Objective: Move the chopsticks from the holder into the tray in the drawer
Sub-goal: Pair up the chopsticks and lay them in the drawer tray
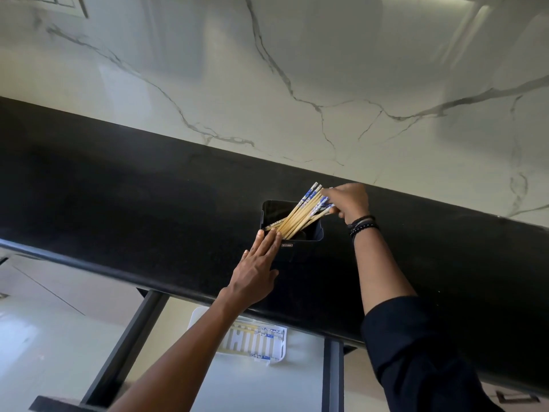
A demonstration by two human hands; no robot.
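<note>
A black square holder [317, 233] stands on the black counter. A bundle of wooden chopsticks [300, 214] with blue-and-white ends leans out of it toward the upper right. My right hand [347, 202] pinches the patterned ends of the bundle. My left hand [258, 272] lies flat with straight fingers against the holder's left side. Below the counter edge, a white slotted tray [282, 353] sits in the open drawer, with a few chopsticks [261, 333] lying in it. My left forearm covers part of the tray.
The black counter [118, 188] runs diagonally across the view, with a white marble wall [297, 69] behind it. The open drawer [267, 385] has dark side rails [124, 343] and a pale floor. A pale cabinet front is at the lower left.
</note>
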